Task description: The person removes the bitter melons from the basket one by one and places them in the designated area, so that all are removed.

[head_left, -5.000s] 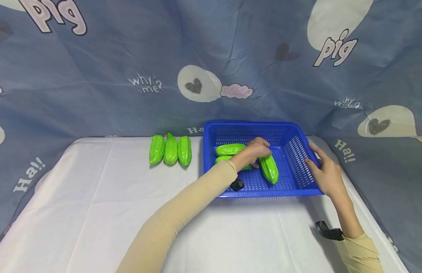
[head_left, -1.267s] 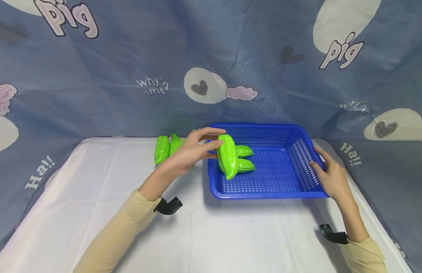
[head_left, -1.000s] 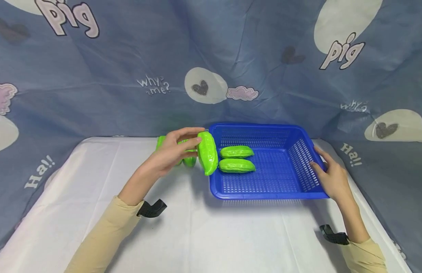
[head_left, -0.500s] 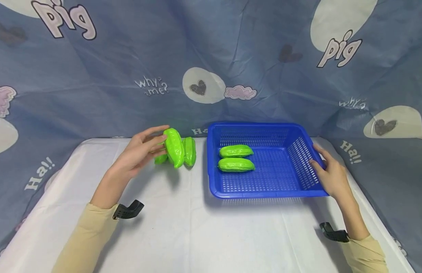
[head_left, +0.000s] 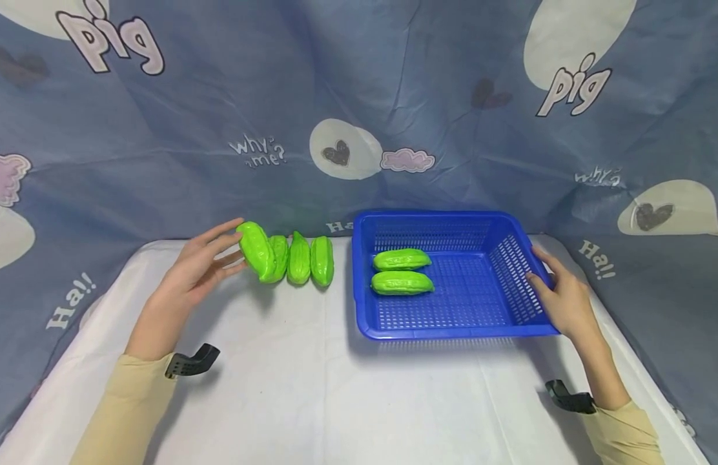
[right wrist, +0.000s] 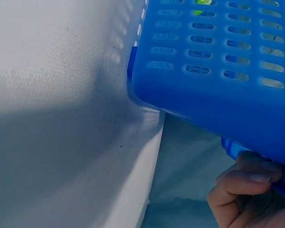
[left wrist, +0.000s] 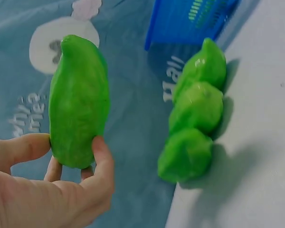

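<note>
My left hand (head_left: 190,266) pinches one end of a glossy, bright-green ridged fruit (head_left: 256,248), shaped like a star fruit. In the left wrist view that fruit (left wrist: 79,102) stands up from thumb and fingers, above the table. Just right of it, three similar fruits (head_left: 298,259) lie side by side at the table's back edge; the held one partly covers the leftmost. My right hand (head_left: 565,300) grips the right rim of a blue perforated basket (head_left: 458,333), thumb inside. Two more green fruits (head_left: 402,283) lie crosswise in the basket's left part.
A white cloth (head_left: 289,387) covers the table. Close behind the table hangs a blue printed curtain (head_left: 219,97), which also runs down the right side. Each wrist wears a black camera band (head_left: 192,361).
My left hand has lifted one green fruit out of the basket and carried it left, past the three fruits on the table. The right hand stays on the basket rim.
</note>
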`<move>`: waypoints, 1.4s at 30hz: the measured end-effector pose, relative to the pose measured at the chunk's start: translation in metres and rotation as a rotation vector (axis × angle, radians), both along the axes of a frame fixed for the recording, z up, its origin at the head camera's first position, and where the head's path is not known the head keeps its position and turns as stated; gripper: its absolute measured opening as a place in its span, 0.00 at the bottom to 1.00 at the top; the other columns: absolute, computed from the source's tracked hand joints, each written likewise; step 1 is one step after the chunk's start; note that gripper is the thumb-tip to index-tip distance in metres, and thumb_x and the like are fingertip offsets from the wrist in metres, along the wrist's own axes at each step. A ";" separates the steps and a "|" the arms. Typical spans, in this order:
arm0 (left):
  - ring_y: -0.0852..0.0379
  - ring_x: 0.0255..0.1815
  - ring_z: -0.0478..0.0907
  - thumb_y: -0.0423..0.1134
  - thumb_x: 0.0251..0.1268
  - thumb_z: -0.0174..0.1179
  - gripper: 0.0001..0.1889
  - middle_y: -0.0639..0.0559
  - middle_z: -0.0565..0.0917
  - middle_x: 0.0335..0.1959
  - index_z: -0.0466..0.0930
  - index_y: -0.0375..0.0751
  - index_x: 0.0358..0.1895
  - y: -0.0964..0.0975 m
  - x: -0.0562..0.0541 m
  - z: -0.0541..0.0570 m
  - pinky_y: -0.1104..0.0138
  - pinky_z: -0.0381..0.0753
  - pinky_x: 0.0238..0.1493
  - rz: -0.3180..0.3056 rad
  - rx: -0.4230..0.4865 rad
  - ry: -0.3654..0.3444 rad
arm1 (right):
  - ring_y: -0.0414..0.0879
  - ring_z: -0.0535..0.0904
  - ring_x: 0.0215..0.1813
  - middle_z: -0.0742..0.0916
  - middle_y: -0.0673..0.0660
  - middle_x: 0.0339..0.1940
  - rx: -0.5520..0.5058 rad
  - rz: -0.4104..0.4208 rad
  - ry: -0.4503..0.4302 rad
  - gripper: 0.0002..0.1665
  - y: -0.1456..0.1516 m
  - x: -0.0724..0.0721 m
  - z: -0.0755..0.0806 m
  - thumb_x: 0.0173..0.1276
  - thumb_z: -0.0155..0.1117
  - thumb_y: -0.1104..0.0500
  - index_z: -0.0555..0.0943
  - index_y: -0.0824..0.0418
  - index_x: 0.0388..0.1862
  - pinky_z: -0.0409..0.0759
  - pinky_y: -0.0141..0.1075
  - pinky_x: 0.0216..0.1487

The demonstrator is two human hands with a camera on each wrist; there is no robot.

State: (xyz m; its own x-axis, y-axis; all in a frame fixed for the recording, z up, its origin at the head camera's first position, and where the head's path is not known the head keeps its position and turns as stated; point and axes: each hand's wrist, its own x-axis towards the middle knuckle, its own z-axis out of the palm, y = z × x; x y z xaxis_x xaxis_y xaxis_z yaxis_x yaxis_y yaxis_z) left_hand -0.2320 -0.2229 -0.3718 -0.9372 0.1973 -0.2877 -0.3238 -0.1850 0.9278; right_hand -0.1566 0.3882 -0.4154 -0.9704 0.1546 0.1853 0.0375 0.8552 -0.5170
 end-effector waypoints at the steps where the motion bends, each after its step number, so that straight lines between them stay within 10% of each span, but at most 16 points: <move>1: 0.36 0.92 0.40 0.43 0.85 0.59 0.40 0.55 0.41 0.93 0.48 0.55 0.90 -0.004 -0.001 -0.002 0.73 0.89 0.54 0.003 0.009 -0.009 | 0.60 0.88 0.37 0.89 0.80 0.49 0.001 0.000 -0.001 0.34 0.000 0.000 0.000 0.86 0.57 0.52 0.66 0.59 0.86 0.75 0.37 0.33; 20: 0.35 0.92 0.39 0.47 0.86 0.55 0.40 0.50 0.35 0.92 0.43 0.52 0.90 -0.043 -0.019 -0.043 0.74 0.88 0.49 0.075 -0.058 -0.106 | 0.68 0.89 0.42 0.87 0.83 0.54 0.005 -0.007 0.004 0.34 0.000 0.000 -0.002 0.86 0.57 0.53 0.66 0.59 0.85 0.75 0.37 0.33; 34: 0.36 0.91 0.46 0.44 0.89 0.47 0.35 0.46 0.37 0.92 0.45 0.46 0.89 -0.039 -0.023 -0.063 0.82 0.84 0.49 0.025 -0.306 -0.050 | 0.64 0.90 0.39 0.87 0.84 0.53 -0.012 0.003 -0.011 0.35 -0.001 0.000 -0.003 0.86 0.57 0.52 0.65 0.58 0.86 0.77 0.37 0.31; 42: 0.36 0.90 0.53 0.46 0.89 0.47 0.34 0.42 0.42 0.92 0.48 0.47 0.89 -0.032 -0.027 -0.064 0.57 0.74 0.82 0.013 -0.413 -0.027 | 0.66 0.89 0.41 0.86 0.84 0.54 -0.010 -0.004 -0.010 0.35 0.000 -0.002 -0.001 0.86 0.57 0.52 0.65 0.58 0.86 0.76 0.37 0.32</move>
State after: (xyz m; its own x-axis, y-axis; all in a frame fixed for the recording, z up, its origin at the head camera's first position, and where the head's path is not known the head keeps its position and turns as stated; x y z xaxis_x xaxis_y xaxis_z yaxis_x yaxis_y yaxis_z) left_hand -0.2591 -0.2550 -0.4358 -0.9300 0.0481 -0.3644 -0.3489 0.1965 0.9163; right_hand -0.1581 0.3879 -0.4168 -0.9716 0.1601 0.1742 0.0459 0.8499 -0.5249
